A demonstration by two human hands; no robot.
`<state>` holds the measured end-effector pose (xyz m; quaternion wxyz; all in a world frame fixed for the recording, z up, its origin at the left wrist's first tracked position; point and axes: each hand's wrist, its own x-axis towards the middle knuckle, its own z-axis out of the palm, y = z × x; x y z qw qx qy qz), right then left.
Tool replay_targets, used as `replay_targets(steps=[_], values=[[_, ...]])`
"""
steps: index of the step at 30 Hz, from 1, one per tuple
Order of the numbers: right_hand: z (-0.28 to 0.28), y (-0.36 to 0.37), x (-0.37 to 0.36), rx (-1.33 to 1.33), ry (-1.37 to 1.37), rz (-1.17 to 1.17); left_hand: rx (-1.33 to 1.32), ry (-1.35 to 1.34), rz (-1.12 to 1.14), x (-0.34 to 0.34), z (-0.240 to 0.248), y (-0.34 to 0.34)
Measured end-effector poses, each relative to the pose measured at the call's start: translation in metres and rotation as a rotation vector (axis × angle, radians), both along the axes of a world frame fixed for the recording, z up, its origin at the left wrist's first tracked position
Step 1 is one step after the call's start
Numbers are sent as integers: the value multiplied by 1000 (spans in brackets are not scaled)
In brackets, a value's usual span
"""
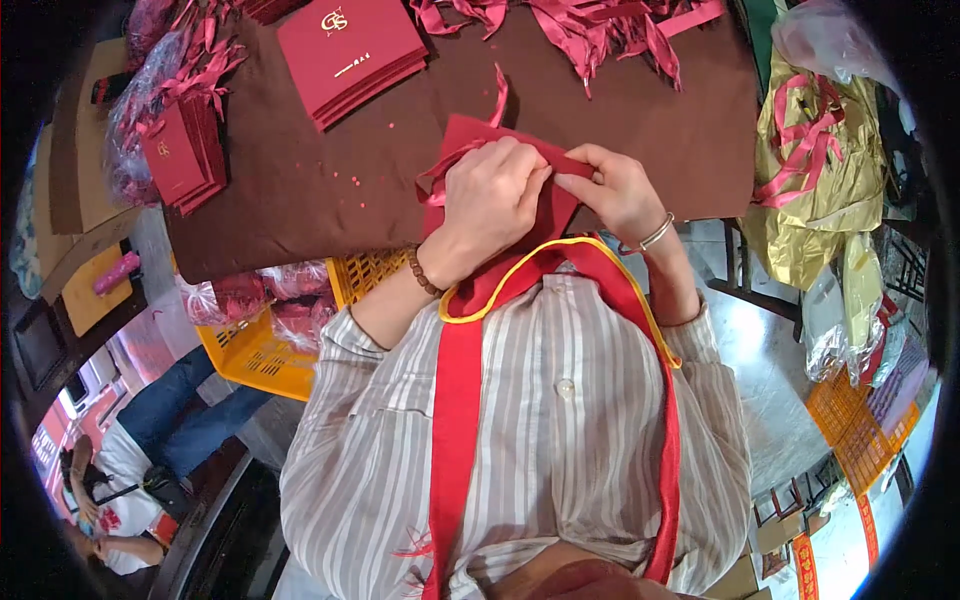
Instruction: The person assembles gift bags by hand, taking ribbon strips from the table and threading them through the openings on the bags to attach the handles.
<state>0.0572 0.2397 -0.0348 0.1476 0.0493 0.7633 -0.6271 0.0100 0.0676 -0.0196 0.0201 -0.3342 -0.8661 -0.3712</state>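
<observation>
At the table's near edge, both my hands work on a dark red paper bag, with a pink-red ribbon sticking out past its far edge. My left hand is closed over the bag, its thumb and fingers pinched near the middle. Beside it, my right hand pinches the bag's right edge between thumb and fingers. The fingertips of the two hands nearly meet. What lies under my left palm is hidden.
A brown-clothed table holds a stack of flat red bags, loose pink-red ribbons and ribboned bags at left. A yellow crate stands below left. Gold wrapping hangs at right. Another person is at lower left.
</observation>
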Motion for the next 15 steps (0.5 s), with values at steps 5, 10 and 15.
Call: replay_targets(steps=[5, 10, 15], values=[[4, 2, -2, 6, -11, 28, 46, 13, 10, 0, -3, 3], [1, 1, -1, 49, 12, 43, 86, -6, 17, 0, -4, 3], [-5, -2, 2, -172, -82, -39, 112, -57, 35, -1, -2, 0]])
